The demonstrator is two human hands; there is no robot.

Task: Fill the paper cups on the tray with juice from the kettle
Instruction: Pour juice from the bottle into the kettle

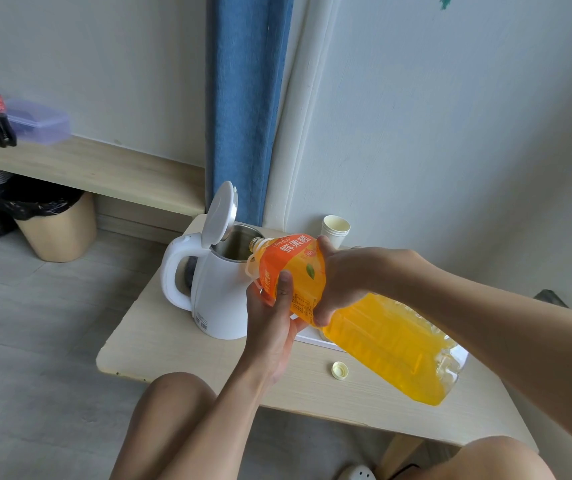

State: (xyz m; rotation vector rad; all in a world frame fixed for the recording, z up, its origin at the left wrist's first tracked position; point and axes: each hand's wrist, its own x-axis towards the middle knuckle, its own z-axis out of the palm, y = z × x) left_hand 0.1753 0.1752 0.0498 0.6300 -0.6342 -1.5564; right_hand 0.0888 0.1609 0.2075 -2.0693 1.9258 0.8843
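Grip: left hand (pixel 274 317), right hand (pixel 350 278) clasp ribbed plastic juice bottle (pixel 388 341), neck over open white kettle (pixel 218 299).

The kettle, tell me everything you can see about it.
The kettle is white, plastic-looking, with a shiny metal inside. It stands upright on the pale wooden table, lid flipped up, loop handle pointing left, a printed label near its base. The uncapped juice bottle tilts its mouth over the opening; contact is unclear.

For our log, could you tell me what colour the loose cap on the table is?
The cap is pale yellow, seen best in head view.
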